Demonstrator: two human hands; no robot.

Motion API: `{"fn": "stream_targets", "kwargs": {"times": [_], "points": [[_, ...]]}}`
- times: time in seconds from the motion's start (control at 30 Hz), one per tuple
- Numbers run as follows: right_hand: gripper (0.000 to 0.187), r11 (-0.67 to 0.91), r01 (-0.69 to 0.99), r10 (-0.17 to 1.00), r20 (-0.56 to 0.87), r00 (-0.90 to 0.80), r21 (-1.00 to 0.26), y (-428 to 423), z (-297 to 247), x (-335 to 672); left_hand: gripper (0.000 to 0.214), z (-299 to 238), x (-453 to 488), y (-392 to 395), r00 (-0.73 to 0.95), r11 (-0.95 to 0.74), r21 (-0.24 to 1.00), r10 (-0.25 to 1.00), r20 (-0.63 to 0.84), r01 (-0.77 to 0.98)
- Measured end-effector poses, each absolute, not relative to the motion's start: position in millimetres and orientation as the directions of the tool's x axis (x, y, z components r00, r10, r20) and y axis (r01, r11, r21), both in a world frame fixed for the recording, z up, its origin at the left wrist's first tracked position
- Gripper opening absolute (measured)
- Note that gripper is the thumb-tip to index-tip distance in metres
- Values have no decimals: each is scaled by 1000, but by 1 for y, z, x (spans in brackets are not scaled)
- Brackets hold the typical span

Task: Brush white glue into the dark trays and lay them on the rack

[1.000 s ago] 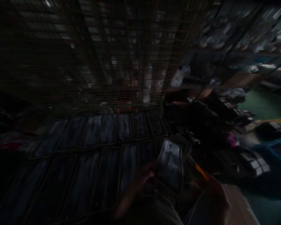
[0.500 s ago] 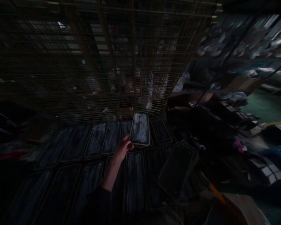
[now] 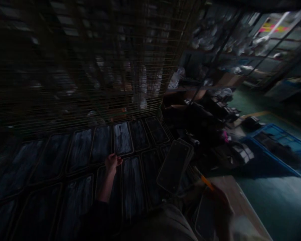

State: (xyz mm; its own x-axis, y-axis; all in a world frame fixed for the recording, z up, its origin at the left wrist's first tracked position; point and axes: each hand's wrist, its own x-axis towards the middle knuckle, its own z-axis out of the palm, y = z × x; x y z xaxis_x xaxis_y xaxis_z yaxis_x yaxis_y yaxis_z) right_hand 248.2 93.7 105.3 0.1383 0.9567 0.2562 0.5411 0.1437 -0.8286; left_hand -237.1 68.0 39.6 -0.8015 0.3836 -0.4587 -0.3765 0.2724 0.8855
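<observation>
My left hand is just below the near edge of a dark rectangular panel with pale streaks, in the back row. Its fingers are loosely bent and apart, with nothing visible in them. At the lower right, my right hand, dark and blurred, grips an orange-handled brush; its tip points up and left. Between the hands, a small tilted stack of dark panels lies over the rows. Beneath the right hand is another dark panel on a light board.
More streaked panels lie in rows across the left and centre. A wire mesh rises behind them. Shelves with clear plastic bags stand at the back right. A blue crate sits on the green floor.
My left hand has set the streaked panel down in the back row and let go of it. The view has turned right, bringing the right hand, brush and blue crate further into sight.
</observation>
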Motion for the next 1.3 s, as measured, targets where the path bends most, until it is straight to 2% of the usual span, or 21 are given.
{"fn": "stream_targets", "kwargs": {"times": [0.07,0.13,0.17,0.23,0.27,0.3,0.37,0.57,0.7,0.93,1.07,1.2,1.3], "points": [[35,140,519,967,228,110,-843,94,105,247,18,31,-225,62,-829,339,877,332,-451,-341],[34,161,495,976,213,50,-854,99,105,243,19,21,-203,53,-893,459,865,278,-355,-201],[33,172,495,979,205,13,-852,102,105,240,19,18,-186,48,-893,507,854,324,-311,-113],[31,197,521,979,193,-63,-830,113,105,233,17,17,-144,38,-780,519,855,537,-322,4],[31,220,544,975,195,-105,-809,120,105,230,16,20,-120,35,-622,527,850,667,-411,4],[31,249,571,969,198,-150,-783,129,105,226,18,24,-96,33,-494,560,828,715,-494,-17],[30,318,624,948,216,-236,-713,149,105,220,22,33,-54,32,-327,632,771,715,-618,-75],[30,499,692,866,286,-409,-521,216,107,208,34,46,-3,35,-260,661,727,680,-686,-186],[33,531,697,846,266,-462,-482,236,103,204,30,37,5,37,-255,656,706,658,-708,-267],[28,566,665,796,112,-596,-487,167,89,213,26,16,18,39,-249,528,659,647,-721,-536],[28,570,616,750,39,-660,-544,110,93,219,23,16,20,38,-261,510,660,646,-718,-552],[27,445,571,757,-51,-652,-690,77,105,223,27,14,20,39,-252,505,665,659,-709,-551],[27,263,484,753,-136,-644,-834,78,109,224,30,7,19,38,-272,498,696,675,-685,-517]]}}
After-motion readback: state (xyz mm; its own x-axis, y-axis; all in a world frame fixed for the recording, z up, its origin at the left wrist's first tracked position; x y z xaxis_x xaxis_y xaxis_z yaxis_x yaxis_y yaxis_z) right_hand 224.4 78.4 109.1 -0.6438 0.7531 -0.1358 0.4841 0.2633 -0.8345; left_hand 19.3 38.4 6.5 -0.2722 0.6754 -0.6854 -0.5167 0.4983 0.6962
